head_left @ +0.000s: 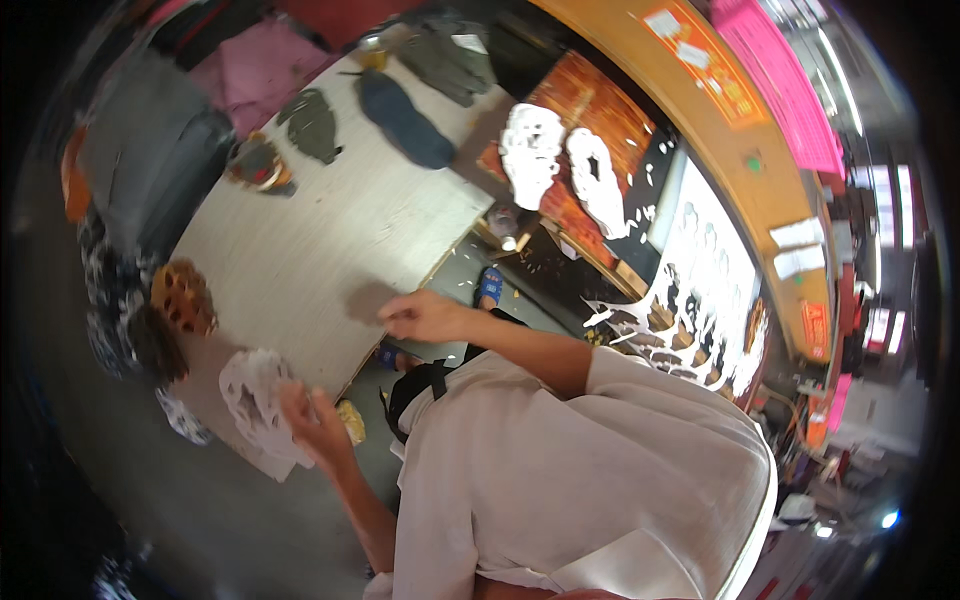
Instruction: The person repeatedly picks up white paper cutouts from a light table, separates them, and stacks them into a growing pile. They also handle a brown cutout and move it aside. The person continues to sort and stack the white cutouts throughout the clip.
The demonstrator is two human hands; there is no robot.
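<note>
My left hand [318,425] is over the near left end of the pale table [330,235], fingers apart. Beside its fingertips lies a white clog-like shoe piece with holes [250,390]; whether they touch it is hard to tell through the blur. My right hand [425,316] hovers above the table's right edge with fingers curled together. Anything in that pinch is too small to make out. Past the left hand sits an orange-brown shoe piece with round holes [183,298]. Farther up the table lie a dark blue sole-shaped piece [400,118] and a dark green one [310,125].
Two white cut-out shoe pieces [530,150] rest on a reddish-brown board [590,85] at the right. White-streaked material [700,290] and an orange-yellow bench [640,40] stand beyond. A grey bundle [150,150] and a roll of tape [262,165] are at the far left.
</note>
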